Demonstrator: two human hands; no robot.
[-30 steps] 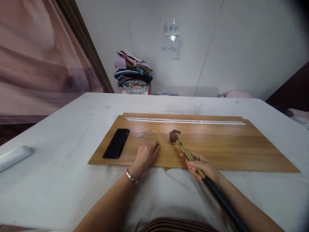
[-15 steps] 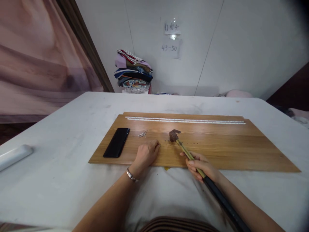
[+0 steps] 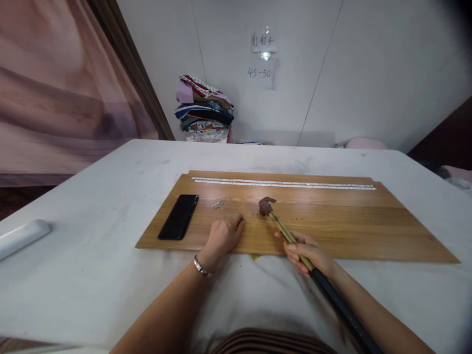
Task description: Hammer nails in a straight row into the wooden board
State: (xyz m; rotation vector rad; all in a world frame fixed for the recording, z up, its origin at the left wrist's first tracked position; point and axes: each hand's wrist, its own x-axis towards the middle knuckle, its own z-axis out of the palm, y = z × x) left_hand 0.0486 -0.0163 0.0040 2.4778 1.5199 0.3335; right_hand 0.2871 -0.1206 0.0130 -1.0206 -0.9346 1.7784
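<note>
My right hand point(image 3: 308, 253) grips the shaft of a hammer point(image 3: 280, 227), whose rusty head rests on a wooden board point(image 3: 332, 226) by a row of small dark nail marks. My left hand point(image 3: 223, 235) lies on the board's near edge with its fingers curled under; nothing shows inside them. A silver bracelet is on that wrist. A few loose nails point(image 3: 218, 204) lie on the board just beyond my left hand.
A black phone point(image 3: 179, 216) lies on the board's left end. Two white strips point(image 3: 283, 183) run along the board's far side. The board sits on a white table point(image 3: 92, 221). A white object point(image 3: 20, 238) lies at the far left. Folded clothes point(image 3: 204, 110) are stacked by the wall.
</note>
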